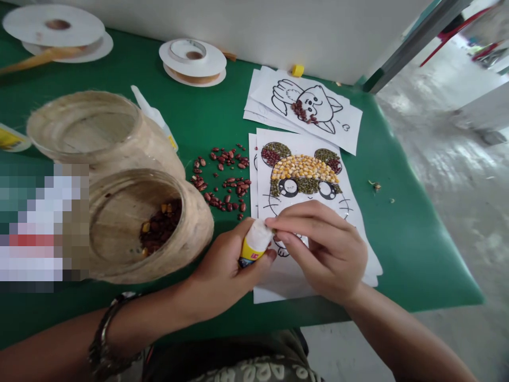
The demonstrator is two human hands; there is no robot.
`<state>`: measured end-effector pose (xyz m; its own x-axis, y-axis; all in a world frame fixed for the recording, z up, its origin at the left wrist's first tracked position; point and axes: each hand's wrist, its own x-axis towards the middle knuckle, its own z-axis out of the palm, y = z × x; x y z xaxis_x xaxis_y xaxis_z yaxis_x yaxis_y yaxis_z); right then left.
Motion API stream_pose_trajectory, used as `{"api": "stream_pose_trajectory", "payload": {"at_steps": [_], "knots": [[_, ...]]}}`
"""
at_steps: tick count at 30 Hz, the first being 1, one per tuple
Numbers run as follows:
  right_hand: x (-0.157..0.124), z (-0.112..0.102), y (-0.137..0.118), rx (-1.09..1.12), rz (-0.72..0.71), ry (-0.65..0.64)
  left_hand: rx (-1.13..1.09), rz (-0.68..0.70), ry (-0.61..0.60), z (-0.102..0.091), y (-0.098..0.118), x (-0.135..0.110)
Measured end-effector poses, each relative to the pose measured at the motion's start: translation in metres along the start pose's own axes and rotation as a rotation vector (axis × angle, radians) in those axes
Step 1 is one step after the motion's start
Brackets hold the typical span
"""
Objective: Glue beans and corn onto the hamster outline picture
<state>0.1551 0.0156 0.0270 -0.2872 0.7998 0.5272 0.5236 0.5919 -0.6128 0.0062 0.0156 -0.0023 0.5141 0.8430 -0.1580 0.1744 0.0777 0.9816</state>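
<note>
My left hand [234, 265] is closed around a small white glue bottle [256, 241] with a yellow label, tilted over the drawing's lower left. Thumb and fingers of my right hand [326, 244] pinch together at the bottle's top; anything between them is too small to make out. Beneath both hands lies an animal drawing [274, 286], its ears filled with green and dark red beans, its forehead with yellow corn kernels [304, 167]. A band of green beans [308, 185] runs between the eyes. My hands hide much of the drawing's lower half.
Loose speckled red beans [228, 185] lie left of the drawing. Two twine-wrapped jars [194, 223] stand further left, the nearer holding beans. Another glue bottle [153, 114] lies behind them. A second drawing [342, 124], ribbon spools [194, 61] and a yellow cube [298, 70] sit at the back.
</note>
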Motion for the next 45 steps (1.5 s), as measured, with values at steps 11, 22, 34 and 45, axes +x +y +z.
{"api": "stream_pose_trajectory", "payload": {"at_steps": [11,22,34,45], "knots": [[-0.0024,0.0048,0.0026,0.124,0.047,0.093,0.024,0.003,0.018,0.0006,0.0013,0.0008],[-0.0006,0.0021,0.0036,0.1,0.041,0.024,-0.001,-0.01,0.0,0.0012,-0.0041,0.0006],[-0.0029,0.0006,0.0047,-0.079,-0.078,-0.033,-0.052,-0.007,0.004,0.0017,-0.0034,0.0011],[-0.0019,0.0015,0.005,-0.044,-0.111,-0.011,-0.036,-0.031,-0.017,0.001,-0.0025,-0.0002]]}}
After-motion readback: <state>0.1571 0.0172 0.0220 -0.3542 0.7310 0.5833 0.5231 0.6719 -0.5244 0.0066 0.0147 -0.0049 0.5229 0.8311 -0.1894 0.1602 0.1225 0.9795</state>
